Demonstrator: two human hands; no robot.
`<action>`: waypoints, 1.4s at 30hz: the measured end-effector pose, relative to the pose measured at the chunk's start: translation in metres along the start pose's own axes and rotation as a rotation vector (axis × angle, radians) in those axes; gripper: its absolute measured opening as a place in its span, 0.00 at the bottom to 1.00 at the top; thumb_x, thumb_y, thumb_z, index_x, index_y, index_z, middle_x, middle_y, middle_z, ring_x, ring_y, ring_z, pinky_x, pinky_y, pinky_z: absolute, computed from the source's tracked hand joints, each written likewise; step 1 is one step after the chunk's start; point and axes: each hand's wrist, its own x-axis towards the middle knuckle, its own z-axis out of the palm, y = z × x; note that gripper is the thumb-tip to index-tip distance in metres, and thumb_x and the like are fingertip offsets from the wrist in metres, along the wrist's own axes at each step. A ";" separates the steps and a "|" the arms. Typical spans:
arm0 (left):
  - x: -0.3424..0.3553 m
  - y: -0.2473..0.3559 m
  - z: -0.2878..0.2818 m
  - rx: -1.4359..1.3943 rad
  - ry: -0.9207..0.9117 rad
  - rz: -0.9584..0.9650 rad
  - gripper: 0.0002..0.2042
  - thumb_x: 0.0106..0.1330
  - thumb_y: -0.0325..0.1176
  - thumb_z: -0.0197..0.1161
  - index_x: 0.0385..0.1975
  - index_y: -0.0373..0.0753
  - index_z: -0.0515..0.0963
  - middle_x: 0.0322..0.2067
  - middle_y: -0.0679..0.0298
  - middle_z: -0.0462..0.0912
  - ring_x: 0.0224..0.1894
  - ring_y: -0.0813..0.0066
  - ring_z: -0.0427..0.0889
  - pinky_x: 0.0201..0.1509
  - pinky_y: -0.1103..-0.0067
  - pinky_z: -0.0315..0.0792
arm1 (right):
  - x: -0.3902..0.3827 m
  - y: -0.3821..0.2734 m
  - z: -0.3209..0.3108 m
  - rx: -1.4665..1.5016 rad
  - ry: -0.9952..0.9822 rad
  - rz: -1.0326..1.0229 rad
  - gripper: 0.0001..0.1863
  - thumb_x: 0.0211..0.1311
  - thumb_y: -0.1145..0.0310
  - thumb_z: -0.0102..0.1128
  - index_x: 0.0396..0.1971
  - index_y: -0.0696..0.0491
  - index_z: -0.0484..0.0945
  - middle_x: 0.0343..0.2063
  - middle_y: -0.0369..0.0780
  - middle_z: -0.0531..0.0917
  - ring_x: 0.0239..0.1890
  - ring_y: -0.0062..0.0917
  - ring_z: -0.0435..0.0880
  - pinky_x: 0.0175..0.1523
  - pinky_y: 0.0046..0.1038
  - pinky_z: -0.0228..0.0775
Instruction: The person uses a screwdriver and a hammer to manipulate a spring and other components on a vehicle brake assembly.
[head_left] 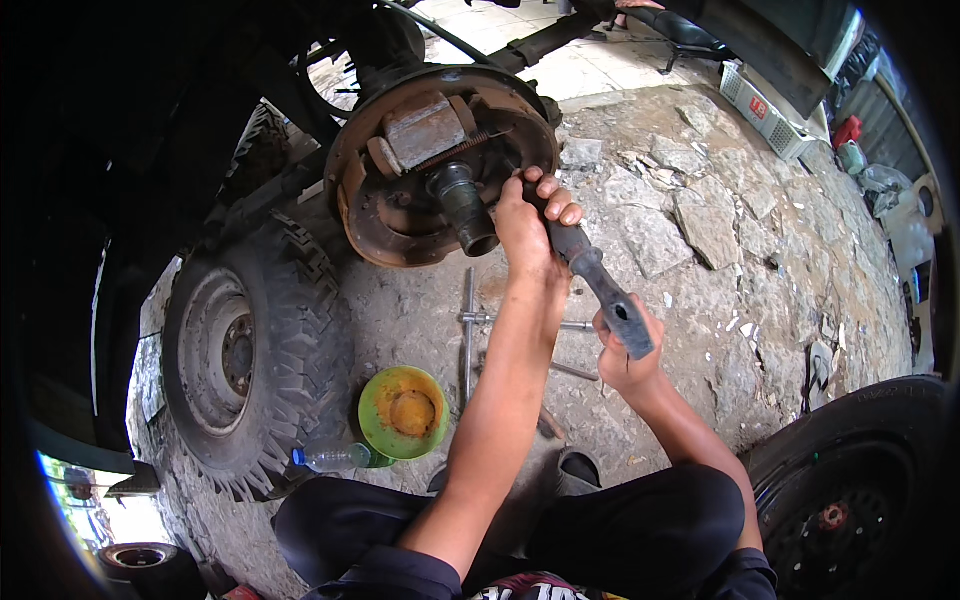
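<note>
A rusty brake backing plate (365, 230) hangs in the upper middle, with a block and coil spring around a dark protruding hub spindle (467, 220). My left hand (530, 225) is beside the spindle, fingers wrapped round a dark metal tool (588, 265) at the plate's right side. My right hand (625, 365) is closed behind the tool's lower end, where a squared dark piece with an oval hole covers part of the fingers; whether this is a separate piece I cannot tell. A cross wrench (469, 350) lies on the ground below.
A large tire (290, 370) stands at left, another (850, 450) at lower right. A green bowl (375, 425) and plastic bottle (332, 457) sit near my knees. Broken stone ground (700, 230) extends right to a white crate (770, 120). Dark vehicle parts overhang the top and left.
</note>
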 end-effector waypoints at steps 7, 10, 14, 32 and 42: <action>0.006 0.001 -0.007 -0.016 -0.049 -0.054 0.08 0.74 0.38 0.45 0.33 0.45 0.68 0.24 0.72 0.66 0.19 0.84 0.64 0.24 0.82 0.64 | 0.016 -0.013 -0.004 -0.178 -0.103 -0.231 0.06 0.54 0.79 0.61 0.30 0.61 0.72 0.16 0.43 0.75 0.14 0.31 0.76 0.20 0.28 0.65; 0.001 0.001 -0.001 -0.005 0.002 -0.010 0.09 0.74 0.38 0.44 0.33 0.45 0.68 0.24 0.72 0.66 0.19 0.83 0.64 0.24 0.82 0.64 | 0.011 -0.012 -0.003 -0.121 -0.086 -0.184 0.03 0.56 0.77 0.56 0.30 0.60 0.73 0.17 0.42 0.76 0.15 0.30 0.77 0.21 0.29 0.65; 0.002 -0.003 0.002 0.024 0.023 0.001 0.09 0.75 0.38 0.43 0.33 0.45 0.68 0.24 0.72 0.66 0.19 0.83 0.64 0.24 0.82 0.63 | 0.000 -0.004 -0.003 -0.165 -0.043 -0.130 0.20 0.72 0.57 0.46 0.29 0.60 0.72 0.17 0.39 0.75 0.16 0.26 0.76 0.20 0.27 0.61; 0.003 -0.002 0.000 -0.034 0.007 0.000 0.09 0.74 0.38 0.43 0.33 0.44 0.68 0.25 0.71 0.66 0.20 0.83 0.65 0.24 0.82 0.64 | -0.006 0.001 -0.003 -0.034 -0.021 -0.018 0.19 0.66 0.56 0.50 0.29 0.60 0.72 0.19 0.40 0.73 0.18 0.27 0.75 0.22 0.28 0.63; 0.000 -0.009 0.005 0.083 0.076 0.024 0.10 0.75 0.40 0.44 0.33 0.45 0.68 0.24 0.71 0.67 0.21 0.81 0.65 0.27 0.80 0.64 | -0.002 -0.002 0.003 0.407 0.136 0.222 0.19 0.64 0.59 0.67 0.39 0.59 0.73 0.22 0.32 0.73 0.20 0.14 0.68 0.25 0.19 0.59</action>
